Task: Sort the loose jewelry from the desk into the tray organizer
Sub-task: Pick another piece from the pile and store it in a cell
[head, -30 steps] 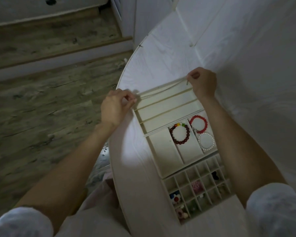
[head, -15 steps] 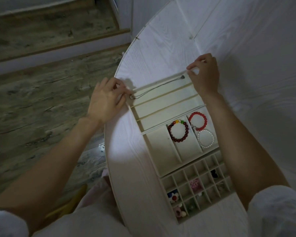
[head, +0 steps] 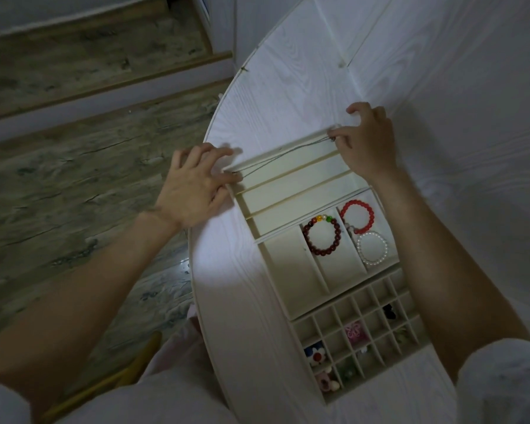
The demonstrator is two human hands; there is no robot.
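necklace (head: 285,154) stretched between both hands' fingers (head: 337,139)

We find no readable text, labels, brand names, numbers or signs anywhere in this dim view.
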